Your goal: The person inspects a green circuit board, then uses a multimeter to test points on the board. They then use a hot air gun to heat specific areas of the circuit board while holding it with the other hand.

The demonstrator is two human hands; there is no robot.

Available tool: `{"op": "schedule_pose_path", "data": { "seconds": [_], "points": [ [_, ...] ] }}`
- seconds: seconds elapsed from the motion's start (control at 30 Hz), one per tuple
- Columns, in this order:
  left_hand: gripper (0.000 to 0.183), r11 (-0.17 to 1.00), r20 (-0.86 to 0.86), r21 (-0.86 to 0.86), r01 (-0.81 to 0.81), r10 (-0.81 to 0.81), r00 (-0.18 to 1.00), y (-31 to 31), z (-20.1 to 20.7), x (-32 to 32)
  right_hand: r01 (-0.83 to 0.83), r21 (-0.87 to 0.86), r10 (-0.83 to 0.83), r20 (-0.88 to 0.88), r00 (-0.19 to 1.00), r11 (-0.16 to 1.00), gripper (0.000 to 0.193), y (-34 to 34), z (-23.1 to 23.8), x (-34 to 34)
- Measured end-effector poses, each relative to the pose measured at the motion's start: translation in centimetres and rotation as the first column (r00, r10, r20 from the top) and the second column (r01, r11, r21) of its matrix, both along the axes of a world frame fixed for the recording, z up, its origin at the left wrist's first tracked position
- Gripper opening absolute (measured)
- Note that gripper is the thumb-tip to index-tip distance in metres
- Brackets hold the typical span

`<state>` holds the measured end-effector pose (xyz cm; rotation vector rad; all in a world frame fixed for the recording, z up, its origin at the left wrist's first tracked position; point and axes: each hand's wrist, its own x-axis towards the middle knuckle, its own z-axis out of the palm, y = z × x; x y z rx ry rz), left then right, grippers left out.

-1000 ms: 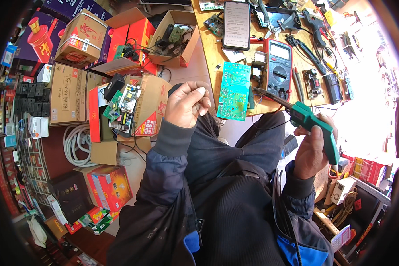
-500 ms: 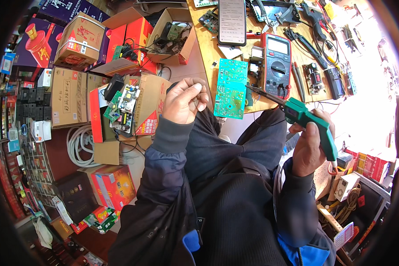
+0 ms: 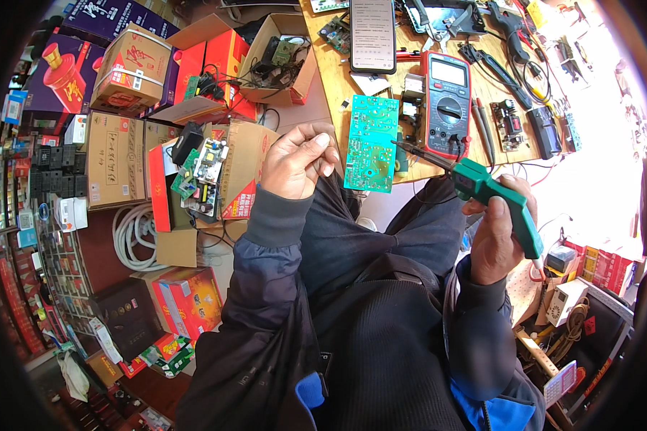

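My right hand (image 3: 497,233) is wrapped round the green grip of a pistol-shaped soldering iron (image 3: 497,195). The iron's thin dark tip points left and ends at the right edge of a green circuit board (image 3: 372,144); whether it touches is hard to tell. Solder points and traces cover the board's visible face, and its lower end juts past the table's near edge. Left of the board, my left hand (image 3: 300,161) is closed in a pinch, thumb against fingers. Anything between those fingers is too small to make out.
Behind the board, a phone (image 3: 373,36) lies on the wooden table (image 3: 328,68). A red-and-grey multimeter (image 3: 448,104), probes (image 3: 484,133), pliers (image 3: 442,32) and a small circuit module (image 3: 509,126) are to its right. Open cartons (image 3: 284,57) with electronics stand at the left.
My right hand and the soldering iron have shifted slightly left, bringing the tip over toward the board's right edge. My left hand keeps its pinch in nearly the same place.
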<state>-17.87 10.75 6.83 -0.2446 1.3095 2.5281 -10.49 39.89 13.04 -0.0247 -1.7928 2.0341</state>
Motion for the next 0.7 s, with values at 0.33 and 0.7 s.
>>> {"op": "schedule_pose_path", "data": {
  "seconds": [0.33,0.7],
  "points": [
    [0.013,1.0,0.001,0.025,0.013,-0.013,1.0,-0.17,0.27,-0.54,0.007,-0.007,-0.007,-0.006,1.0,1.0,0.032,0.02,-0.13,-0.08],
    [0.015,0.999,0.025,-0.016,0.035,-0.034,0.999,0.2,0.52,-0.64,0.03,0.006,-0.03,-0.001,1.0,1.0,0.035,0.2,-0.08,0.11]
  ]
}}
